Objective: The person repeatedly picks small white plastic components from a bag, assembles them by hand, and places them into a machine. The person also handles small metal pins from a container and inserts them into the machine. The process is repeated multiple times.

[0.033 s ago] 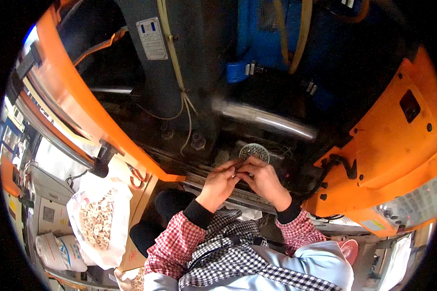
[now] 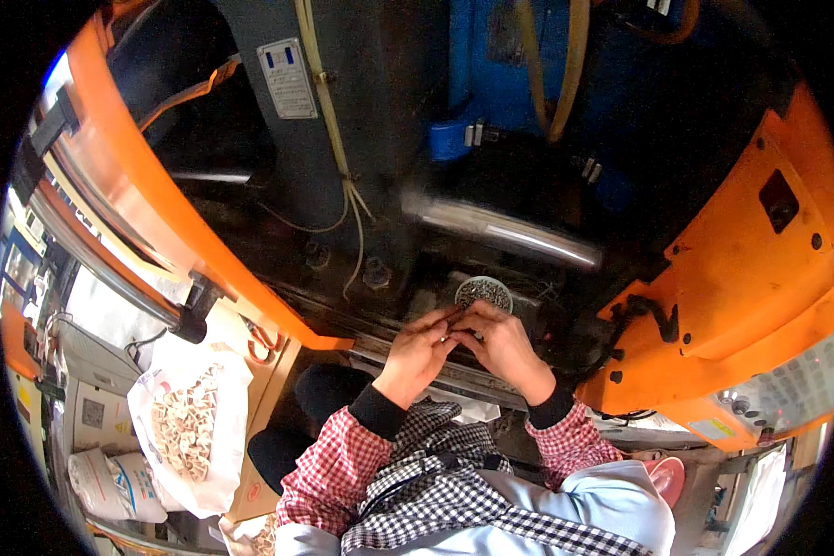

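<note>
Both hands meet in front of me, fingertips pressed together. My left hand is closed in a pinch, its thumb and fingers against those of my right hand. The right hand is likewise closed, fingers bent over the same spot. Whatever lies between the fingertips is too small and too hidden to name. Just beyond the right hand stands a round, light-rimmed bowl holding small metal pieces. The hands partly cover the bowl's near side.
An open white bag of small beige parts lies to the left on a cardboard box. Orange machine panels stand left and right. Across the dark machine lies a shiny metal bar. Orange-handled scissors rest near the bag.
</note>
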A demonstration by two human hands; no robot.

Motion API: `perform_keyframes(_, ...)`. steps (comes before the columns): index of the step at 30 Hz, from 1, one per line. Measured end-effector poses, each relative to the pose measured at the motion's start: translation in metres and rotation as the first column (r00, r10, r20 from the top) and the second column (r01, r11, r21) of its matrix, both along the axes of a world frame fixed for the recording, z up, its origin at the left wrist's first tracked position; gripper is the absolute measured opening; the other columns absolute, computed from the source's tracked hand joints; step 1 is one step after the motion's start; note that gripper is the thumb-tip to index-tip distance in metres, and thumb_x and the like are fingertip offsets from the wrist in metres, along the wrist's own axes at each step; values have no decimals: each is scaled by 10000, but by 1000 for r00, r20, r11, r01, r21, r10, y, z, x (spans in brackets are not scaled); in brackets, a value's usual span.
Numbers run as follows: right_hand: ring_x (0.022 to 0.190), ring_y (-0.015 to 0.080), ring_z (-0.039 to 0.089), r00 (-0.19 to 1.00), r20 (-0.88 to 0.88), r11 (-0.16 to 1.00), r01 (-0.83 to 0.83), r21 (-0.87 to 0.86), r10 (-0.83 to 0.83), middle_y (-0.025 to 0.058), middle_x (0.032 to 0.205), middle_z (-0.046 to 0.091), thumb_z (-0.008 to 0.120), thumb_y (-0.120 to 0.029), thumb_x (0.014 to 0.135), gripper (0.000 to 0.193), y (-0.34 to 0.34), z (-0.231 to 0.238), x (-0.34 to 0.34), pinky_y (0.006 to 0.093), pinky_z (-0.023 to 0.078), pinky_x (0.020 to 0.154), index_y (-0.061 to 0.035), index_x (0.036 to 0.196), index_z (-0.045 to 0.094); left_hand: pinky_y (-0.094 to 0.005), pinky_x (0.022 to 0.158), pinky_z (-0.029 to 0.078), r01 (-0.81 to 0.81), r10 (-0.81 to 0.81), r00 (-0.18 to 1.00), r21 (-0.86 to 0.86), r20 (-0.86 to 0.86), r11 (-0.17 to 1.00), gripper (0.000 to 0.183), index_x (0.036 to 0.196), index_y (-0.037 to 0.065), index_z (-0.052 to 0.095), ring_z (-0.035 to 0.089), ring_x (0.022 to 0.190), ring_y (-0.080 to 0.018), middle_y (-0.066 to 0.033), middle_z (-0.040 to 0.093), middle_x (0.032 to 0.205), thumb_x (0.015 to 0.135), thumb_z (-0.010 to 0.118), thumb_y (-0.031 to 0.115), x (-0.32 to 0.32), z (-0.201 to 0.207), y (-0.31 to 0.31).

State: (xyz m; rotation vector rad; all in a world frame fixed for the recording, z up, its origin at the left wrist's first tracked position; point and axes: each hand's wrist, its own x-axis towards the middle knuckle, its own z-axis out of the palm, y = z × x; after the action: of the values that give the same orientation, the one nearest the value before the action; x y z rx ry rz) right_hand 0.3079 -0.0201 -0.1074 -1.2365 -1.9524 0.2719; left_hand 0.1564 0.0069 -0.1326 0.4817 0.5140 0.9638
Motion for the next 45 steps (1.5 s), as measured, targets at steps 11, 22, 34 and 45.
perform_keyframes(11, 795, 338, 590, 983, 18, 981, 179, 71, -181, 157, 863, 601, 654, -108, 729, 161, 13, -7, 13, 396, 489, 663, -16, 861, 650, -350, 844, 471, 28, -33, 994, -53, -100, 998, 198, 1052, -52, 525, 567, 960, -233, -128, 575, 1044, 927, 459, 88, -24, -1, -25)
perform_keyframes(22, 809, 215, 611, 787, -412, 698, -607, -380, 459, 90, 857, 635, 659, -179, 777, 217, -8, -41, -78, 314, 468, 696, -29, 934, 670, -214, 510, 359, -43, 0, 966, -160, -260, 986, 329, 789, 5, 542, 442, 538, -83, -7, 500, 630, 961, 426, 260, -99, -12, -94)
perform_keyframes(34, 823, 228, 539, 666, -48, 668, -742, 56, 744, 74, 814, 552, 623, -154, 751, 147, -22, -65, -142, 318, 470, 705, -12, 783, 597, -189, 413, 303, -348, 239, 894, -251, -379, 903, 252, 809, 62, 591, 365, 465, -46, 38, 409, 545, 945, 464, 232, -133, -2, -141)
perform_keyframes(45, 801, 222, 545, 663, 39, 663, -748, 8, 748, 79, 821, 554, 597, -186, 807, 174, -19, -43, -139, 303, 469, 703, -16, 842, 615, -167, 413, 309, -412, 278, 836, -206, -473, 888, 178, 988, 20, 604, 381, 455, -28, 43, 513, 618, 924, 486, 136, -132, 0, -136)
